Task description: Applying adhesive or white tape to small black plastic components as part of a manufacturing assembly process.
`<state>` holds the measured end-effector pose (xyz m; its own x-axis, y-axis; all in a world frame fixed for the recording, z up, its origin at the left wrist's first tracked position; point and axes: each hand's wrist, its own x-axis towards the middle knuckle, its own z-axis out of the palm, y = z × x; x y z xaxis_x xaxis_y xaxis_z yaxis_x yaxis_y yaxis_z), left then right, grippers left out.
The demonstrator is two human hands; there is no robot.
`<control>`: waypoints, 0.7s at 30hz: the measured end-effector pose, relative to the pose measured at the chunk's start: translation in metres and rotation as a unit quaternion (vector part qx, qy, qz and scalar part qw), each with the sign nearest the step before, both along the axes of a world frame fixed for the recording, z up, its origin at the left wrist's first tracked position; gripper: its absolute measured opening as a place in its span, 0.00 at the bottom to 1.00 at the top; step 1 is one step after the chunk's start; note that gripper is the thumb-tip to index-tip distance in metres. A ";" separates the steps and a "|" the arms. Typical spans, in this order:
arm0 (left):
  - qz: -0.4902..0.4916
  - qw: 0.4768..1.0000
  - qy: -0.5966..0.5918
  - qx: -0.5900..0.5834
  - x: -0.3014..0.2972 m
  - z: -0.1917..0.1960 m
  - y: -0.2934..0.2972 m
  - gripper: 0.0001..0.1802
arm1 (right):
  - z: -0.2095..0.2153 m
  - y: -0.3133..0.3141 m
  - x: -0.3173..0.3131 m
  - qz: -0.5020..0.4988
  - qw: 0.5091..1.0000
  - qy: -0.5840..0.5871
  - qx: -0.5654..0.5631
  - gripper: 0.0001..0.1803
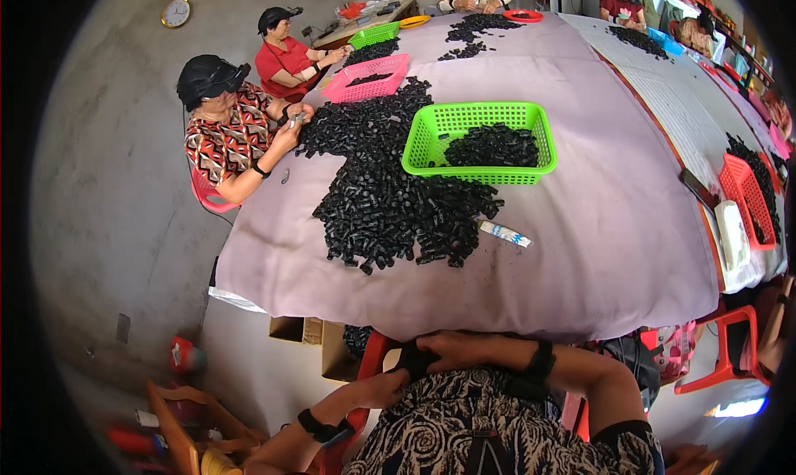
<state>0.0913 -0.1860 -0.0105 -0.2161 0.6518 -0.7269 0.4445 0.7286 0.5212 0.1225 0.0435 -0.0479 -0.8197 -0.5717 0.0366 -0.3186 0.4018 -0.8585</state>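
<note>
Biggest first: table's mauve cloth (597,251) fills most of the view, nr edge just past the wearer's waist. Wearer's dark top (464,425) w/ pale swirls is at the bottom. Co-worker (228,139) in a patterned shirt sits at the table's L side, another (286,65) in red just beyond. Big heap of small black pcs (390,205) spreads mid-table. Green basket (477,176) stands at the heap's R side, more black pcs inside; smaller pink basket (391,84) at its far end. R hand (450,351) is at the waist by the table edge, fingers bent; L hand (384,388) just beside, lower. Dark item (414,361) sits btwn them, touching at least the R; can't tell how far either hand is closed, or which has hold. Smallest: white-and-blue tube (506,234), nr the heap's R edge.
</note>
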 end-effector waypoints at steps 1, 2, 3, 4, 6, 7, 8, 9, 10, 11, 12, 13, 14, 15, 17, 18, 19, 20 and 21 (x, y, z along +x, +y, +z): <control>0.031 0.998 -0.023 0.045 -0.001 -0.001 -0.002 0.12 | 0.002 0.001 -0.001 0.000 1.000 -0.006 -0.028 0.18; 0.063 0.993 -0.046 0.089 -0.001 -0.001 -0.003 0.13 | 0.004 0.004 -0.001 -0.002 1.000 -0.006 -0.031 0.18; 0.061 0.993 -0.046 0.087 -0.002 -0.001 -0.002 0.13 | 0.007 0.006 0.000 0.008 0.999 -0.005 -0.033 0.15; 0.079 0.989 -0.070 0.107 -0.002 0.003 -0.001 0.13 | 0.010 0.007 0.001 0.018 0.999 -0.003 -0.036 0.13; 0.095 0.983 -0.095 0.126 -0.004 0.014 0.002 0.14 | 0.001 0.004 -0.002 0.025 0.995 -0.024 -0.092 0.11; 0.156 0.962 -0.153 0.163 -0.004 0.021 0.003 0.14 | 0.001 0.003 -0.001 0.035 0.988 -0.045 -0.145 0.09; 0.216 0.932 -0.211 0.199 -0.005 0.024 0.003 0.14 | 0.001 0.003 -0.002 0.034 0.988 -0.047 -0.145 0.09; 0.251 0.923 -0.223 0.191 -0.007 0.019 -0.003 0.16 | 0.001 0.004 -0.004 0.046 0.969 -0.156 -0.188 0.09; 0.251 0.922 -0.224 0.191 -0.007 0.022 -0.003 0.16 | 0.002 0.005 -0.006 0.059 0.936 -0.262 -0.229 0.09; 0.240 0.930 -0.215 0.176 -0.007 0.028 -0.002 0.15 | 0.003 0.005 -0.006 0.059 0.935 -0.263 -0.229 0.09; 0.229 0.938 -0.206 0.161 -0.008 0.031 -0.002 0.15 | 0.003 0.005 -0.006 0.075 0.913 -0.314 -0.248 0.09; 0.231 0.937 -0.207 0.161 -0.010 0.030 -0.004 0.15 | 0.003 0.005 -0.005 0.091 0.888 -0.364 -0.267 0.10; 0.206 0.947 -0.187 0.161 -0.014 0.031 -0.004 0.13 | 0.002 0.004 -0.006 0.093 0.887 -0.366 -0.266 0.10; 0.182 0.956 -0.166 0.161 -0.015 0.032 -0.004 0.12 | 0.000 0.002 -0.006 0.088 0.910 -0.320 -0.249 0.10; 0.210 0.949 -0.183 0.146 -0.010 0.033 0.000 0.09 | -0.008 0.001 -0.006 0.084 0.929 -0.274 -0.233 0.10; 0.235 0.943 -0.198 0.130 -0.008 0.039 0.007 0.06 | -0.015 0.003 -0.007 0.058 0.945 -0.233 -0.222 0.10; 0.236 0.943 -0.196 0.127 -0.010 0.037 0.006 0.06 | -0.018 0.003 -0.007 0.031 0.958 -0.191 -0.211 0.10; 0.189 0.966 -0.171 0.043 -0.013 0.031 0.003 0.06 | -0.020 0.003 -0.008 0.031 0.958 -0.189 -0.215 0.10; 0.140 0.979 -0.144 -0.043 -0.015 0.027 0.002 0.07 | -0.023 0.003 -0.008 0.029 0.965 -0.166 -0.200 0.10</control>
